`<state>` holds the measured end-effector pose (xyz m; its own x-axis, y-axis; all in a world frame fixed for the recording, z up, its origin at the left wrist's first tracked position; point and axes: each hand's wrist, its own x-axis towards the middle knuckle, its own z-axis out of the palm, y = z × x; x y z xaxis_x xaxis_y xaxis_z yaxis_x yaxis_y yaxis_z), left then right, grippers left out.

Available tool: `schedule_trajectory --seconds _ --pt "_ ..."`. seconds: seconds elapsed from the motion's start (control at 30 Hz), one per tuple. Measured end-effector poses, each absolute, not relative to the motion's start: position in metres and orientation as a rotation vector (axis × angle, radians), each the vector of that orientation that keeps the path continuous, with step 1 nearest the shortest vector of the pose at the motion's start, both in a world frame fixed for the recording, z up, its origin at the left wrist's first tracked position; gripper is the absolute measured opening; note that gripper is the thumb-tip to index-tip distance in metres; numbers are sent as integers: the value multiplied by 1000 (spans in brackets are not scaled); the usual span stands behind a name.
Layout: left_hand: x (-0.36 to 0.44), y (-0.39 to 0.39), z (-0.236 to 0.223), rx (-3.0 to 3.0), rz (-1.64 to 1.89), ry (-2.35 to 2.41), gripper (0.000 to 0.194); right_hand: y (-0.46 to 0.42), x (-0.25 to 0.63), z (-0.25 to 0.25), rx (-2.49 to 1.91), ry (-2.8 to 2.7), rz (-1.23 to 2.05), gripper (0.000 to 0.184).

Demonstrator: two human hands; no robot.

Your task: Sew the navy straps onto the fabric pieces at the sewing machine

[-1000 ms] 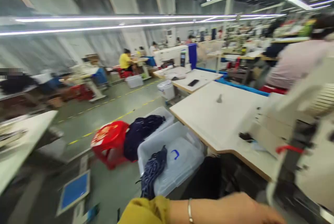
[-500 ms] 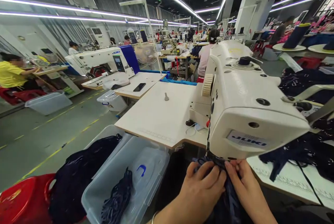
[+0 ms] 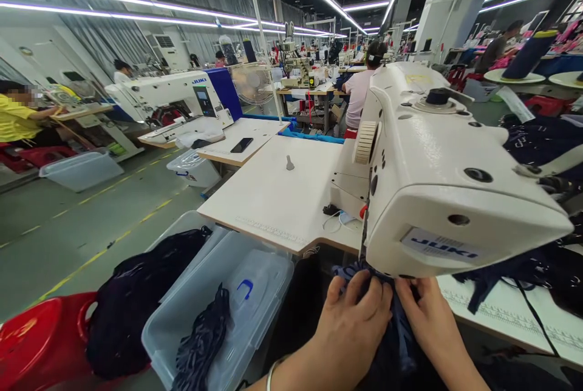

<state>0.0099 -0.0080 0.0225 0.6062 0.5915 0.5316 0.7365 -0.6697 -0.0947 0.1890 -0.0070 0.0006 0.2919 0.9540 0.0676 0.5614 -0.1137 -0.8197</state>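
A white JUKI sewing machine [image 3: 437, 197] stands over both hands, and its head hides the needle area. Dark navy fabric [image 3: 401, 342] hangs down between the hands from under the machine. My left hand [image 3: 353, 324], with a bracelet at the wrist, has its curled fingers closed on the fabric left of the needle area. My right hand [image 3: 423, 312] pinches the same fabric just below the machine head; its fingertips are partly hidden. A bunched blue strip of the fabric shows above the left fingers.
A white table [image 3: 268, 190] extends to the left. Below it a clear plastic bin [image 3: 268, 312] holds a bundle of navy strips [image 3: 204, 336]. A red stool [image 3: 40, 342] and dark cloth stand at lower left. More navy garments [image 3: 546, 269] lie at right.
The view has shifted slightly, so the machine head appears larger and farther right. Both hands keep hold of the fabric in nearly the same place under the machine.
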Motion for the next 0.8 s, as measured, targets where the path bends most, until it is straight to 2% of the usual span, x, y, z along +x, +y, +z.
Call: schedule_trajectory --seconds 0.47,0.67,0.8 --pt "7 -9 22 -2575 -644 -1054 38 -9 198 -3 -1798 -1439 628 33" --pt "8 -5 28 -2580 -692 -1056 33 -23 240 -7 -1681 -1613 529 30" --pt "10 -3 30 -2537 -709 -1058 31 -38 280 -12 -1783 -1598 529 36"
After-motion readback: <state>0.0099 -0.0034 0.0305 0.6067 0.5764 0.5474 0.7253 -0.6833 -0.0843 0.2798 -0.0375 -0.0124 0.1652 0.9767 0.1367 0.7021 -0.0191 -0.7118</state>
